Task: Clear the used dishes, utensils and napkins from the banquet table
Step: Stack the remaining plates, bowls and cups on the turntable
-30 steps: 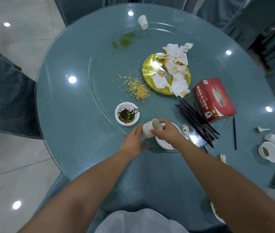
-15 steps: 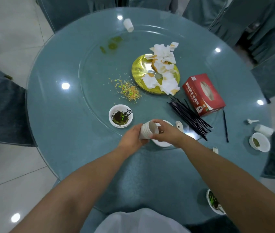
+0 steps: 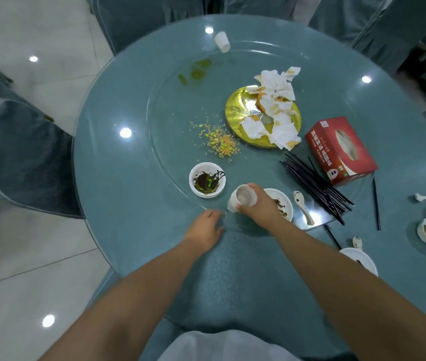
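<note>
Round teal worktop [image 3: 128, 178] fills frame centre. Gold plate [image 3: 235, 110] with crumpled napkins [image 3: 277, 105] at upper right. Right hand [image 3: 261, 204], lower centre, grips tilted white cup [image 3: 243, 198] beside a soiled bowl [image 3: 283, 201]. Left hand [image 3: 204, 230] open, fingers relaxed on worktop.

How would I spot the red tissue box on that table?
Start at the gold plate heaped with crumpled napkins on the round table. Just right of it lies the tissue box, beside the black chopsticks. It is the only red thing.

Pale tiled floor [image 3: 37, 43], apparently covered chairs [image 3: 24, 152].
</note>
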`<state>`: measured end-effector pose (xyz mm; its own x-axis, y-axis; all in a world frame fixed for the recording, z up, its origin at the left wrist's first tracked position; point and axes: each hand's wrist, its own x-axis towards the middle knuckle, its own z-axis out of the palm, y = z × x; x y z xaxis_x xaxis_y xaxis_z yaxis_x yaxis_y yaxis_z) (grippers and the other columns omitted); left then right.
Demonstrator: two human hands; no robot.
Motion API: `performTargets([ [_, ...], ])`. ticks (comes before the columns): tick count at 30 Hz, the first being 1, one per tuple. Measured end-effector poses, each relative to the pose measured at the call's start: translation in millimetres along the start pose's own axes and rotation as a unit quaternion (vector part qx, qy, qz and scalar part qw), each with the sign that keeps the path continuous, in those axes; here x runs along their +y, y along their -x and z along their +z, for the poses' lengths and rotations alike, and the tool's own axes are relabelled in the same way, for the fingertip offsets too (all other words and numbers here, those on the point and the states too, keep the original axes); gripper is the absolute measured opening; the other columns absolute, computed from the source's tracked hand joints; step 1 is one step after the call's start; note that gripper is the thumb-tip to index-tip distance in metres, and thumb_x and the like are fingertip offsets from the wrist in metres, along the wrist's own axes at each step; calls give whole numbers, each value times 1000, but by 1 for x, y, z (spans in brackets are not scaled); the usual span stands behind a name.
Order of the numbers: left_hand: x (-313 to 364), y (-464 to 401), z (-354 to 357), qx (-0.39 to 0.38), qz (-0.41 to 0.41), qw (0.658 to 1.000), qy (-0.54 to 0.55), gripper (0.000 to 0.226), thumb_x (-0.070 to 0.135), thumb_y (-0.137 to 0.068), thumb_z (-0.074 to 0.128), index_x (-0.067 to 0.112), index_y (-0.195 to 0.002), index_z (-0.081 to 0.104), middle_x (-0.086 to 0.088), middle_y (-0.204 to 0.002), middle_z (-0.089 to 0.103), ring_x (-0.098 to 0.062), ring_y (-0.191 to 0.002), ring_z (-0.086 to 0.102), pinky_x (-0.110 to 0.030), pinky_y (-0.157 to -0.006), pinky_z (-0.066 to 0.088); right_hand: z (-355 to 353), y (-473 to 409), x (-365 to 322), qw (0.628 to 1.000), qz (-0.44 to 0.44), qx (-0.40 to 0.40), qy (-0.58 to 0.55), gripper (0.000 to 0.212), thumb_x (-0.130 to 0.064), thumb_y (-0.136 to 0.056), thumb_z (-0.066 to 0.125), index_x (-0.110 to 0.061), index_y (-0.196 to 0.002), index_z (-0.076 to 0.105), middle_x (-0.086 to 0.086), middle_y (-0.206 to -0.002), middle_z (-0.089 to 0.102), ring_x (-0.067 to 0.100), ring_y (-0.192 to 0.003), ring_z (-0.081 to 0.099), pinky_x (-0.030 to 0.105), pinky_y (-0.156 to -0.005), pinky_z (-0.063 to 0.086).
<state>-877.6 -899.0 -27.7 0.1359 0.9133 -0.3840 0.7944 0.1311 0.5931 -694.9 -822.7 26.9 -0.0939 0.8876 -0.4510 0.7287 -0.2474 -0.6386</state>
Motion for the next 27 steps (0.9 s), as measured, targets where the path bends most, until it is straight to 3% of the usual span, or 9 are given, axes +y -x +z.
performTargets([
  [7, -7, 22, -2, -44, 19, 997, -53, 42, 30, -98, 50, 21, -139, 52, -4, -138, 51, -24, -129, 47, -35, -110, 37, 11, -3, -7, 998, -1, -29, 63, 95, -33, -81, 74, -31, -155, 15, 6, -145, 47, 29, -130, 48, 39, -103, 39],
  [11, 5, 18, -7, -72, 25, 994, -78, 41, 25, -97, 48, 20, -138, 52, -5, -139, 51, -25, -131, 47, -36, -110, 38, -4, 15, 3, 997, -6, -1, 81, 84, -32, -87, 70, -22, -155, 22, 11, -143, 49, 29, -130, 47, 39, -106, 37],
  [13, 15, 13, -4, -86, 26, 993, -82, 38, 26, -98, 47, 23, -135, 54, -3, -139, 54, -25, -129, 49, -38, -107, 42, -14, 25, 16, 995, 15, 55, 80, 60, -30, -92, 62, -17, -146, 39, 11, -135, 55, 29, -124, 51, 39, -104, 40],
  [15, 27, 8, 3, -101, 28, 991, -82, 32, 28, -99, 44, 24, -128, 57, -5, -133, 60, -27, -121, 55, -39, -101, 46, -27, 38, 35, 990, 40, 109, 82, 31, -28, -94, 56, -15, -122, 56, 8, -113, 65, 28, -107, 60, 38, -92, 48],
  [17, 41, 3, 17, -124, 37, 988, -82, 30, 29, -100, 42, 27, -126, 57, -7, -128, 62, -29, -116, 58, -39, -98, 48, -37, 56, 59, 986, 75, 129, 72, 12, -27, -94, 54, -17, -101, 57, 4, -94, 65, 27, -91, 61, 37, -78, 51],
  [19, 51, 0, 37, -152, 52, 982, -94, 34, 30, -100, 42, 29, -132, 53, -8, -129, 61, -30, -116, 58, -38, -98, 46, -43, 78, 90, 982, 112, 136, 75, 11, -26, -95, 52, -19, -87, 52, -1, -77, 58, 24, -78, 59, 30, -62, 44],
  [21, 60, 0, 60, -184, 72, 975, -104, 38, 26, -100, 42, 29, -137, 49, -9, -129, 61, -30, -117, 58, -38, -99, 46, -45, 102, 120, 974, 155, 138, 93, 15, -25, -94, 52, -18, -80, 50, -2, -71, 55, 23, -70, 55, 28, -55, 37],
  [25, 80, 5, 99, -247, 112, 954, -129, 49, 13, -95, 44, 29, -142, 46, -12, -130, 60, -30, -115, 59, -35, -99, 46, -42, 151, 170, 961, 219, 130, 106, 14, -22, -91, 54, -13, -80, 50, 11, -81, 61, 30, -78, 57, 35, -69, 45],
  [27, 93, 11, 113, -255, 117, 949, -148, 49, 14, -96, 44, 27, -143, 45, -14, -134, 57, -32, -117, 58, -37, -102, 46, -43, 175, 191, 961, 231, 131, 81, 17, -22, -90, 55, -14, -77, 48, 9, -77, 60, 30, -76, 59, 36, -68, 46],
])
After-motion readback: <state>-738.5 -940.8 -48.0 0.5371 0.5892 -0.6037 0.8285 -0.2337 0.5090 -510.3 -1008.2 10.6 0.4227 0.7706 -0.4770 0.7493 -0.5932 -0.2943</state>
